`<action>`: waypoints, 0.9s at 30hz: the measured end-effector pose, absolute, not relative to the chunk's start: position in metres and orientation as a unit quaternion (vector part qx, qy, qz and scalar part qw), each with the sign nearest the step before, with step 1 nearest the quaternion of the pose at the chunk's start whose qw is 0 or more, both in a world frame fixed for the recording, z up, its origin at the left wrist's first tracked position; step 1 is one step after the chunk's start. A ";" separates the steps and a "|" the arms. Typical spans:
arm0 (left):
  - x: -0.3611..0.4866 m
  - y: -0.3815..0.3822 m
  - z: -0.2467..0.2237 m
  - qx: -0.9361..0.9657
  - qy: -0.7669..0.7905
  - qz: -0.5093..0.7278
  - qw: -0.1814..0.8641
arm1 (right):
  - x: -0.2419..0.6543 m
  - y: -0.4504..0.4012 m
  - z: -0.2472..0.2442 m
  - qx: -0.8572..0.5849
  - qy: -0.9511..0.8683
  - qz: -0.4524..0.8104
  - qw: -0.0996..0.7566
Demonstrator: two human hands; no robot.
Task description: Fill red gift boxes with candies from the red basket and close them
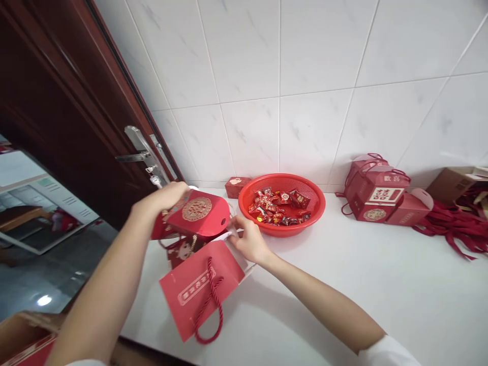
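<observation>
A red gift box [202,287] is tilted over the white counter, its flaps spread and part of its pale inside showing. One panel has a twisted red cord handle; a rounded flap [196,207] bears a gold round emblem and a small hole. My left hand [173,195] grips it from the upper left, fingers mostly hidden behind the card. At the right edge, by the flap's end, my right hand [247,240] pinches the card with thumb and fingers. Between the panels shows a darker red printed piece [185,250], partly covered; whether it is separate I cannot tell.
A red plastic basket [320,208] with wrapped sweets stands behind my right hand, a small red box [235,187] beside it. Finished-looking red boxes [375,190], dark red ribbons [453,223] and a cardboard box [450,188] lie right. A door [76,91] stands left.
</observation>
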State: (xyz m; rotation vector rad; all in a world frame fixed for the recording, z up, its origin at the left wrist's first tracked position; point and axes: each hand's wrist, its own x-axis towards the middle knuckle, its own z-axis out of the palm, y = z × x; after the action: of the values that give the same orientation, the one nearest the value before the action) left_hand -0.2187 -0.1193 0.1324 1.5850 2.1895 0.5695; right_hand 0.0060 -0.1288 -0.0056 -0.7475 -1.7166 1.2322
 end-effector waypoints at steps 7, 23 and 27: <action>-0.179 -0.049 0.080 0.649 0.672 0.234 0.267 | 0.037 -0.111 -0.025 -0.412 -0.665 0.454 0.427; -0.197 -0.134 0.100 0.616 0.630 0.362 0.304 | 0.018 -0.101 -0.001 -0.394 -0.662 0.459 0.443; -0.194 -0.126 0.086 0.621 0.633 0.328 0.325 | 0.041 -0.103 0.002 -0.378 -0.645 0.470 0.469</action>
State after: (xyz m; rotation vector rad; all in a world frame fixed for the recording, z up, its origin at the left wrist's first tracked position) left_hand -0.1937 -0.1255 0.0864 1.6290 1.6597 0.8587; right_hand 0.0409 -0.1027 0.0019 -0.9271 -1.5814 1.1532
